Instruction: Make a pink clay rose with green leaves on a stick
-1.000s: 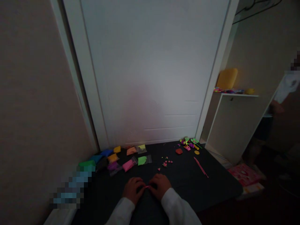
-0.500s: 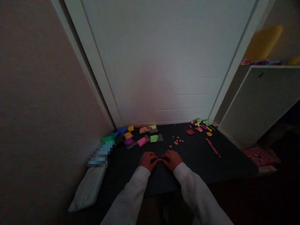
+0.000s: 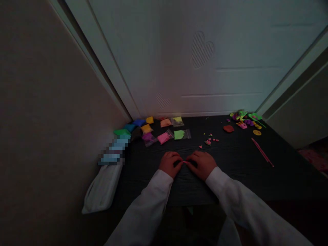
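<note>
Hands (image 3: pixel 171 164) (image 3: pixel 203 164), two, pinching one pink strip (image 3: pixel 185 162), two pink sticks (image 3: pixel 263 153) apart

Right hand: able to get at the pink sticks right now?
Probably yes: I see nothing blocking the way across the tabletop from the right hand to the pink sticks on its right. But it pinches a small pink piece, which it would likely have to release first.

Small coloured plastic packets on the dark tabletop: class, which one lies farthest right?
The light green plastic packet: it extends past the pale yellow packet behind it; the darker green packet lies far left.
</note>
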Available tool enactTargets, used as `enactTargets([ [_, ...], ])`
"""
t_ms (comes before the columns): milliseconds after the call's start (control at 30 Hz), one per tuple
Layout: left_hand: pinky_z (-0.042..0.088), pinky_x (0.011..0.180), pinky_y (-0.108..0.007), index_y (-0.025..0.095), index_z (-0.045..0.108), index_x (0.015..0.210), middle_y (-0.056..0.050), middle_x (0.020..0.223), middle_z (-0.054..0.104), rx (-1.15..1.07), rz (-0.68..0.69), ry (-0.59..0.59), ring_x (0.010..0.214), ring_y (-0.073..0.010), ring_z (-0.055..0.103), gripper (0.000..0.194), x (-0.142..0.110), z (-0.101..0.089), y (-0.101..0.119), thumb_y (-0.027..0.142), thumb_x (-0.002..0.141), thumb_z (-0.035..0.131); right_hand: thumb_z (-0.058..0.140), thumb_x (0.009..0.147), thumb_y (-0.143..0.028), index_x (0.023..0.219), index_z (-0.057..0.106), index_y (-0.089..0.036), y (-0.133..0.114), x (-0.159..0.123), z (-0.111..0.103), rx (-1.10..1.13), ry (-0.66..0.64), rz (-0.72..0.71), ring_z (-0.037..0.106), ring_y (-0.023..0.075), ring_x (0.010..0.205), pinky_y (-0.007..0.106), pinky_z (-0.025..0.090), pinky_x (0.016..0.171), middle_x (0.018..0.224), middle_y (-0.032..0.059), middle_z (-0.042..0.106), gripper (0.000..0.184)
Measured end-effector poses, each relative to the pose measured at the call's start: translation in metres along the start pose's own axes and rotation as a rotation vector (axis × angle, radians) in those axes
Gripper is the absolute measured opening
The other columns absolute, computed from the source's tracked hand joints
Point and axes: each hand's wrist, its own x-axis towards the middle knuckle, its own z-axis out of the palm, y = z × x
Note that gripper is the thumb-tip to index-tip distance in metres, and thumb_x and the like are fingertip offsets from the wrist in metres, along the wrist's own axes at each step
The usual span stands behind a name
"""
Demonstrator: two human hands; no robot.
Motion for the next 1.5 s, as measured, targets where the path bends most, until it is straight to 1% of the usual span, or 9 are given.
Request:
enactTargets([
  [167,0.037,0.081,-0.032,0.021,0.062,0.074,-0.003,0.088,0.057,-0.015,-0.002,-0.029,0.089,-0.0158,0.047,0.013,-0.0001,-0.0018,0.0014,0.026,0.069,0.051,0.042,0.078,-0.036,0.086,0.057,-0.025,0.0022,0.0037,0.0002,0.014,-0.036,-0.067,0.048,0.0132,0.08,0.028,0.03,0.067,0.084,0.0012,0.054,0.021],
  [333,0.036,0.081,-0.031,0.021,0.061,0.075,-0.002,0.088,0.057,-0.019,-0.001,-0.028,0.089,-0.0151,0.046,0.013,-0.0017,-0.003,0.0026,0.027,0.069,0.052,0.041,0.079,-0.035,0.086,0.057,-0.025,0.0034,0.0035,0.0006,0.053,-0.031,-0.065,0.047,0.0133,0.08,0.028,0.031,0.07,0.085,0.0016,0.053,0.021],
  [467,0.036,0.081,-0.033,0.021,0.061,0.081,-0.002,0.088,0.057,-0.018,0.002,-0.026,0.089,-0.0159,0.046,0.02,-0.0017,-0.0024,0.0041,0.034,0.069,0.052,0.04,0.079,-0.034,0.086,0.057,-0.024,0.0023,0.0038,0.0003,0.058,-0.044,-0.076,0.047,0.0132,0.08,0.028,0.031,0.07,0.084,0.0019,0.053,0.021],
  [533,0.036,0.081,-0.034,0.022,0.062,0.079,-0.002,0.089,0.057,-0.01,-0.001,-0.033,0.09,-0.0167,0.045,0.02,-0.0015,-0.0009,0.0035,0.036,0.069,0.052,0.04,0.079,-0.033,0.086,0.057,-0.024,0.0016,0.0038,0.0002,0.053,-0.043,-0.079,0.047,0.0133,0.08,0.028,0.032,0.07,0.084,0.0019,0.053,0.021],
  [667,0.036,0.081,-0.034,0.023,0.063,0.074,-0.002,0.088,0.057,-0.001,-0.003,-0.024,0.09,-0.017,0.044,0.016,-0.0013,0.0016,0.0015,0.034,0.069,0.052,0.041,0.078,-0.033,0.087,0.057,-0.024,0.002,0.0031,0.0005,0.052,-0.031,-0.083,0.047,0.0135,0.082,0.028,0.032,0.071,0.086,0.0021,0.053,0.02],
  [833,0.036,0.081,-0.033,0.022,0.062,0.074,-0.001,0.086,0.058,-0.001,0.005,-0.025,0.089,-0.0164,0.045,0.016,-0.0006,0.0009,0.0025,0.033,0.07,0.051,0.044,0.076,-0.036,0.089,0.056,-0.023,0.0042,0.0031,0.0017,0.051,-0.032,-0.092,0.047,0.0144,0.083,0.028,0.033,0.072,0.089,0.0024,0.054,0.021],
  [1033,0.035,0.081,-0.033,0.023,0.062,0.079,-0.001,0.088,0.057,0.011,-0.003,-0.017,0.09,-0.0166,0.045,0.021,-0.0009,0.0005,0.0061,0.037,0.07,0.05,0.042,0.078,-0.034,0.086,0.057,-0.023,0.0037,0.0037,0.0012,0.042,-0.013,-0.089,0.047,0.0142,0.082,0.028,0.033,0.072,0.088,0.0023,0.054,0.02],
  [1300,0.034,0.081,-0.034,0.024,0.063,0.075,-0.002,0.088,0.057,0.048,-0.015,-0.056,0.09,-0.0175,0.044,0.017,0.0013,-0.0013,0.0093,0.034,0.069,0.051,0.044,0.076,-0.035,0.087,0.057,-0.023,0.004,0.0026,0.0011,0.052,-0.003,-0.087,0.047,0.0148,0.083,0.029,0.033,0.072,0.088,0.0023,0.054,0.02],
  [1500,0.034,0.08,-0.034,0.023,0.061,0.077,-0.001,0.088,0.056,0.071,-0.014,-0.025,0.09,-0.0171,0.044,0.02,0.0013,0.0016,0.0088,0.035,0.072,0.047,0.045,0.076,-0.032,0.083,0.056,-0.022,0.0045,0.0033,0.0013,0.057,0.009,-0.107,0.048,0.0139,0.081,0.028,0.033,0.071,0.086,0.0018,0.054,0.016],
])
